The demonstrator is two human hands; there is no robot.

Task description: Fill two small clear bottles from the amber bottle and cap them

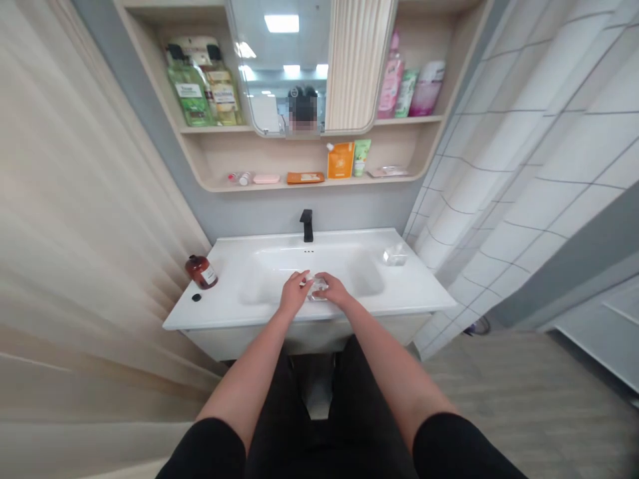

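Observation:
Both hands are together over the front of the white sink. My left hand is closed, its thumb and fingertips pinched on a small white piece that looks like a cap. Close against it, my right hand has its fingers around a small clear container. The fingers cover part of the container, so its full shape cannot be made out. Whether the white piece touches the container is too small to tell.
An amber bottle leans at the counter's left, near a black cap. A clear plastic item lies on the right. The black faucet rises behind the basin. Above, a mirror cabinet shelf holds several toiletries. Curtains flank both sides.

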